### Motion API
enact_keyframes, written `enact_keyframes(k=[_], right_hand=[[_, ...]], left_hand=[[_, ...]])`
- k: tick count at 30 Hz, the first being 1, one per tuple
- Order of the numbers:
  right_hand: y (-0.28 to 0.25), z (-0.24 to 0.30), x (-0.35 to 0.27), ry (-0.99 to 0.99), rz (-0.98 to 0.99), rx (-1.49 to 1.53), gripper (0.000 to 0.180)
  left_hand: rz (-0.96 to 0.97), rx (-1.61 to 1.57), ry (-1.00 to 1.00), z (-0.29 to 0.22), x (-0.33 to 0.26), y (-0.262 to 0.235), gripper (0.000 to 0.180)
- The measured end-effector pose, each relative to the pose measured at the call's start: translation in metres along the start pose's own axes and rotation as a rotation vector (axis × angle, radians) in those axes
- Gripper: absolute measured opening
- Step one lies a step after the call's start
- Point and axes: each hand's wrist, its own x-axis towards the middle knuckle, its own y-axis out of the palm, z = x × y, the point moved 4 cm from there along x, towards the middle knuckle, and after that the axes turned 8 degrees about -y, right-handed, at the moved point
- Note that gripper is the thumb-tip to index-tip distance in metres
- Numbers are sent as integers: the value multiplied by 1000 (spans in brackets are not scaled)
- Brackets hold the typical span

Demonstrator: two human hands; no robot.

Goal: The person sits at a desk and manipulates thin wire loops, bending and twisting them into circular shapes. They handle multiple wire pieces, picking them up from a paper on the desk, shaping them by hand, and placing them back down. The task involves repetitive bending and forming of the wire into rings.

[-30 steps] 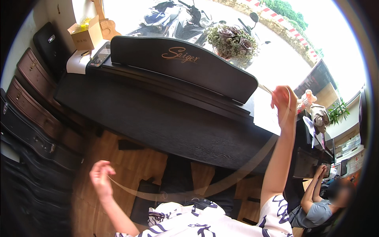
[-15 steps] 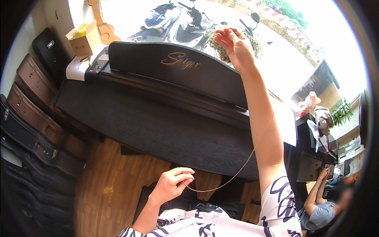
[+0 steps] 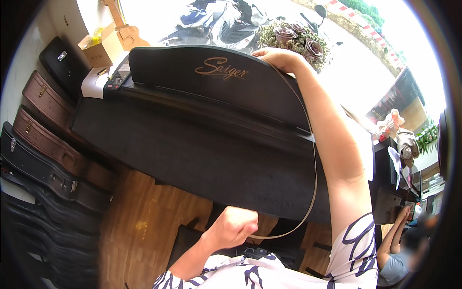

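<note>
Behind, a black piano [image 3: 202,139]; right hand [image 3: 279,59] pinches the string [image 3: 314,168] up top, which curves down to the fisted left hand [image 3: 236,226] gripping its other end.

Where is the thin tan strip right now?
In the head view the thin tan strip arcs on the right, from the right hand atop the black piano down to the left hand.

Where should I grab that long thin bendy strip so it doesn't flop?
Take the long thin tan strip near its two ends, as here: the right hand pinches the top end above the black piano, the left hand fists the bottom end. Come from the side; the unsupported middle bows outward.
</note>
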Motion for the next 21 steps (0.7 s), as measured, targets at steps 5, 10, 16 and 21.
enact_keyframes(k=[5,10,16,21], right_hand=[[-12,19,-63,-69,-291,-73,36],[13,40,-197,-389,-811,-245,28],[144,24,-314,-86,-699,244,61],[182,57,-287,-95,-488,260,31]], left_hand=[[-249,-236,-140,18,26,-2,55],[-397,-949,-281,36,33,15,51],[-512,-898,-272,35,34,49,49],[-451,-205,-284,28,45,75,35]])
